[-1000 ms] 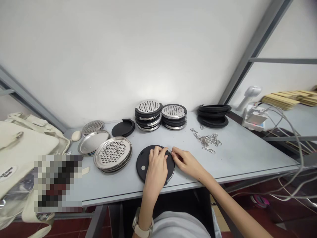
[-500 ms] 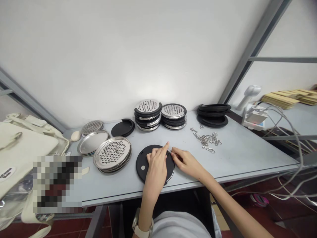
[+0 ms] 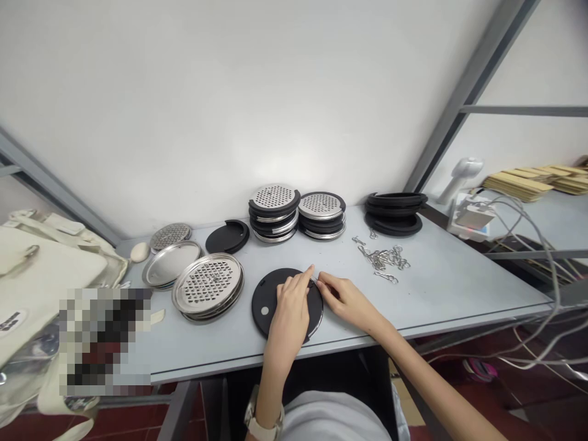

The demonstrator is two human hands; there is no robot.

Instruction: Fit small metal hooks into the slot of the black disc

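Observation:
In the head view, a black round grater holder (image 3: 263,296) lies with its flat back up near the table's front edge, a shiny metal rim showing along its right side. My left hand (image 3: 291,306) presses on top of it, the index finger stretched toward its far right edge and the other fingers curled against it. At that edge my right hand (image 3: 339,295) is closed in a pinch on a thin metal clip, mostly hidden by the fingers. Loose metal clips (image 3: 384,258) lie in a pile to the right.
Silver grater plates (image 3: 209,285) and plain metal discs (image 3: 172,264) are stacked at left. Behind stand assembled graters (image 3: 274,211), another stack (image 3: 321,214), a black holder (image 3: 228,236) and more black holders (image 3: 395,214). A cream bag (image 3: 50,263) sits left; cables (image 3: 554,269) hang right.
My left hand's fingers have shifted slightly on the holder. My right hand stays at the holder's edge, and the rest of the table looks the same.

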